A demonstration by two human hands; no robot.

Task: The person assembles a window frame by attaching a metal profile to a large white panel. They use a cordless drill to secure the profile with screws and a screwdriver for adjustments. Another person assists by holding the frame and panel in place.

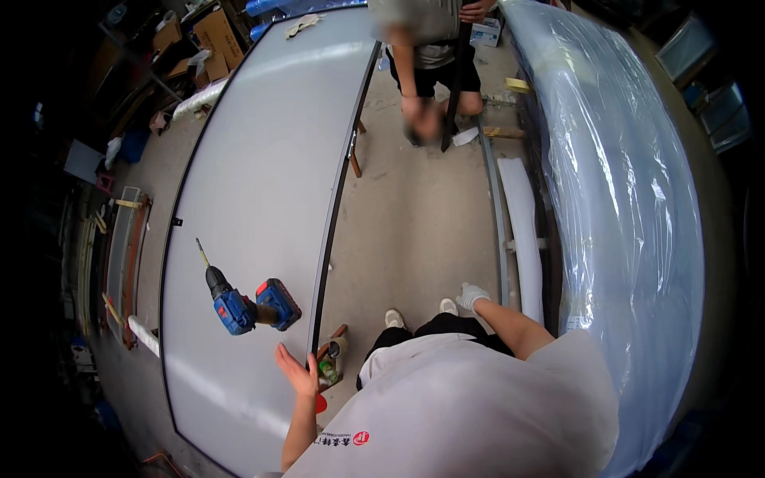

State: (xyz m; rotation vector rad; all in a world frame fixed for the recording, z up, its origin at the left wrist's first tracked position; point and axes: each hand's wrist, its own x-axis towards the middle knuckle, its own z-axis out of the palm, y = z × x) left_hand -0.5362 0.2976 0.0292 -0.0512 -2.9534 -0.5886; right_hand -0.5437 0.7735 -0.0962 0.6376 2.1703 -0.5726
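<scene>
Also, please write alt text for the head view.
A person's left hand is at the edge of a large pale panel bearing a blue drill; the gloved right hand is off it. A co-worker is ahead, plastic-wrapped goods at right.

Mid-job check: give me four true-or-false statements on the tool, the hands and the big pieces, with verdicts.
1. The blue-and-black cordless drill rests on the wide, grey, black-framed panel. True.
2. The bare left hand is at the panel's edge. True.
3. The white-gloved right hand has its fingers around the drill. False; it is well away from the drill.
4. The long, clear-plastic-wrapped bundle lies left of the panel. False; it lies right.
</scene>
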